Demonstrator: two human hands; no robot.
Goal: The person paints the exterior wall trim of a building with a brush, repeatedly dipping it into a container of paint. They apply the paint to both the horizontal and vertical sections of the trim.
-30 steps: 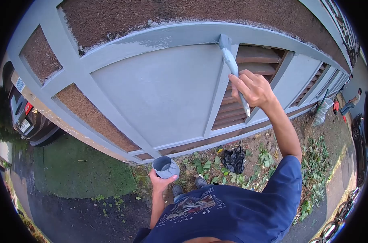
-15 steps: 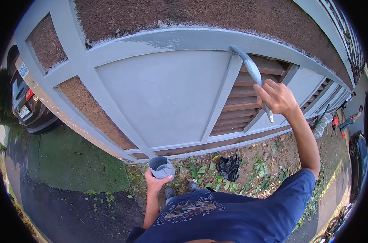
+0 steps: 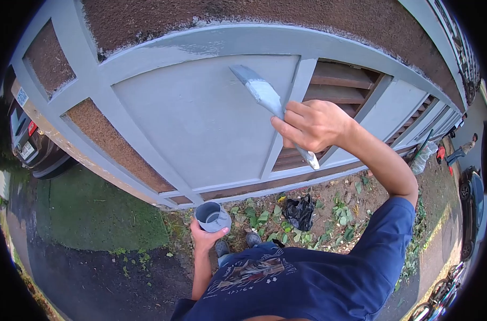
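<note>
My right hand (image 3: pixel 317 125) grips a paintbrush (image 3: pixel 265 93) by its handle, with grey-white paint smeared over its upper part. The bristle end points up and left, overlapping the upper right of a pale grey wall panel (image 3: pixel 200 117). Low in front of the wall, my left hand (image 3: pixel 205 236) is wrapped round a grey cup (image 3: pixel 212 216) held upright, its open top facing me. Some grey paint shows inside it. Along the grey beam (image 3: pixel 243 41) above the panel, a whiter, uneven patch shows at the left.
Brown louvre slats (image 3: pixel 340 85) sit right of the panel. Rough brown wall (image 3: pixel 254 13) runs above the beam. A black plastic bag (image 3: pixel 299 212) lies among leaves on the ground. Parked at left is a dark car (image 3: pixel 40 147); a person (image 3: pixel 463 150) stands far right.
My right hand has moved left and slightly down, taking the brush from the beam's underside near the slats to over the panel. The left hand with the cup stays nearly in place.
</note>
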